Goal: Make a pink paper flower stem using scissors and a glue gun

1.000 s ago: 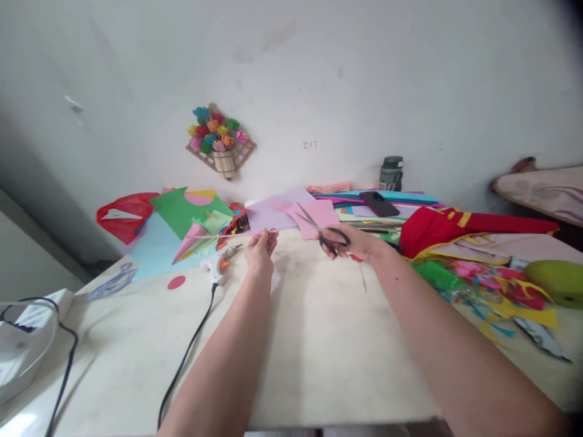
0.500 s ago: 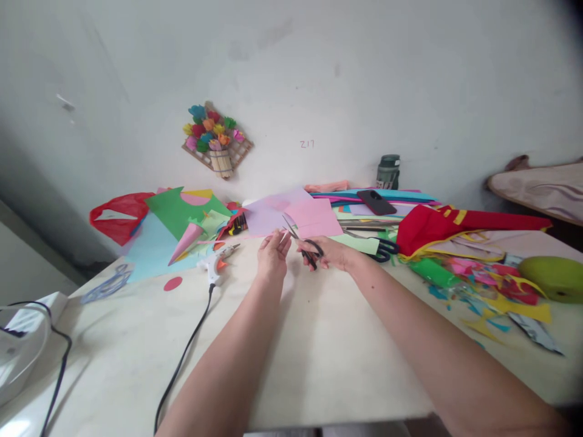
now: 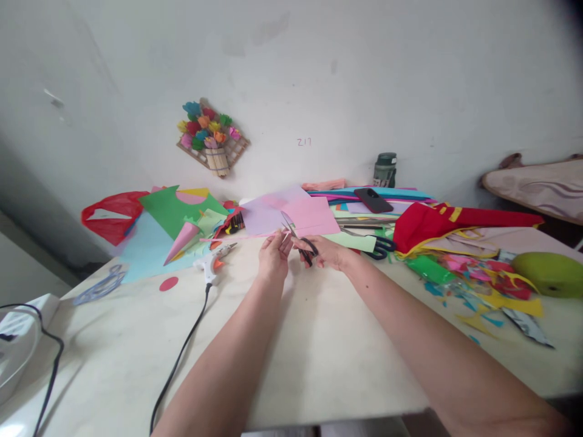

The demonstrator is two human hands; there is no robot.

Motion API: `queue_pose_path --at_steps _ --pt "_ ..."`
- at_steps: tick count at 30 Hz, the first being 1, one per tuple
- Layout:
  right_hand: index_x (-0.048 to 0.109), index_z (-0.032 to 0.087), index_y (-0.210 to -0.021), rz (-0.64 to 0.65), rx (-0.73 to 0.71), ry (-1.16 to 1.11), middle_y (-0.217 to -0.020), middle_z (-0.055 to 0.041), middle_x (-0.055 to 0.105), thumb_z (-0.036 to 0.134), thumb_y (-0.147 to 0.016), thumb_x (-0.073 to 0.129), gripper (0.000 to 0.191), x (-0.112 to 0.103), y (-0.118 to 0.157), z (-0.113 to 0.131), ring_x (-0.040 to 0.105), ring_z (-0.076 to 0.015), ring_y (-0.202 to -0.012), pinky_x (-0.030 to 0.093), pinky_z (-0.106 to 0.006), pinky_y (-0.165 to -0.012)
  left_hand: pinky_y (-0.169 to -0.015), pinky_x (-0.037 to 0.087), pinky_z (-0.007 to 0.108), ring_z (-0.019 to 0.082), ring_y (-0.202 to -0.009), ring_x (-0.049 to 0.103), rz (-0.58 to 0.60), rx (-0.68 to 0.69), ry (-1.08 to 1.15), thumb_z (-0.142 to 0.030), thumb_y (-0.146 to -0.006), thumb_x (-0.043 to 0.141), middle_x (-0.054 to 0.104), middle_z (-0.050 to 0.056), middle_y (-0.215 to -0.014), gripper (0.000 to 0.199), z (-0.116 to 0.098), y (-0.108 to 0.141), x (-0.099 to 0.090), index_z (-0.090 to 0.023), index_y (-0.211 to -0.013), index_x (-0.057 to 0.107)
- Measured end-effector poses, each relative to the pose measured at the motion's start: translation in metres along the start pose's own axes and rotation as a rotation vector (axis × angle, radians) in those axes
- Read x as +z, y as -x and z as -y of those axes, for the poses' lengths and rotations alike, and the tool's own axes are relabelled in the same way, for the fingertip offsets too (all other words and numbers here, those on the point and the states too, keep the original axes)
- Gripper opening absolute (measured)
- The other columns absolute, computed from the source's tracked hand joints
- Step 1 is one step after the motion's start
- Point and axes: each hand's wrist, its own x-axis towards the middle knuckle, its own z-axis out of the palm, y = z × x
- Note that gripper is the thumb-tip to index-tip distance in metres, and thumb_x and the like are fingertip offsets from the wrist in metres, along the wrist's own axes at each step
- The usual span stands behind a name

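My right hand (image 3: 321,252) is closed on a pair of scissors (image 3: 291,228) with black handles, fingers in the loops. The blades point up and to the left, just over the fingertips of my left hand (image 3: 274,252). That hand pinches a thin pink paper strip (image 3: 286,231) close to the blades. Part of the strip is hidden by the fingers, and whether the blades touch it I cannot tell. Behind both hands lie a pink sheet (image 3: 314,217) and a lilac sheet (image 3: 264,209).
To the left are a white glue gun (image 3: 209,266) with a black cord, a red paper circle (image 3: 168,284) and a pink paper cone (image 3: 181,241). On the right lie a phone (image 3: 373,200), a red cloth (image 3: 423,227), paper scraps (image 3: 510,300) and a green fruit-like object (image 3: 549,274).
The whole view has shifted slightly, so things on the table appear a little further left. My hands stay close together, still holding the scissors and the strip.
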Motion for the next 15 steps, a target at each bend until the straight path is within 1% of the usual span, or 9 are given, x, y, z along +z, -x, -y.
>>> queue_pose_path --at_steps 6,8,15 --pt "0.05 0.015 -0.078 -0.006 -0.029 -0.024 -0.06 -0.0006 0.053 0.054 -0.066 0.053 0.041 0.001 -0.002 -0.004 0.051 -0.0083 -0.045 0.023 -0.016 -0.03 -0.074 0.045 0.025 0.011 -0.072 0.06 0.022 0.007 -0.017 -0.013 -0.068 0.057 0.064 0.003 -0.074 0.0 0.002 0.001 0.001 -0.013 -0.068 0.057" --pt "0.049 0.015 -0.077 -0.007 -0.041 -0.041 -0.058 0.0001 0.053 0.054 -0.066 0.053 0.04 0.003 -0.001 -0.003 0.05 -0.0075 -0.043 0.022 -0.016 -0.03 -0.074 0.045 0.024 0.01 -0.07 0.06 0.017 0.005 -0.013 -0.012 -0.068 0.056 0.064 0.004 -0.074 0.002 0.002 0.001 0.002 -0.013 -0.067 0.057" --pt "0.046 0.016 -0.075 -0.032 -0.037 -0.078 -0.052 0.0032 0.047 0.056 -0.065 0.053 0.042 0.011 -0.003 -0.001 0.042 -0.0045 -0.037 0.021 -0.015 -0.029 -0.065 0.045 0.021 0.009 -0.062 0.059 -0.007 -0.012 -0.006 -0.009 -0.069 0.054 0.063 0.003 -0.067 0.006 -0.001 0.001 0.005 -0.012 -0.066 0.059"
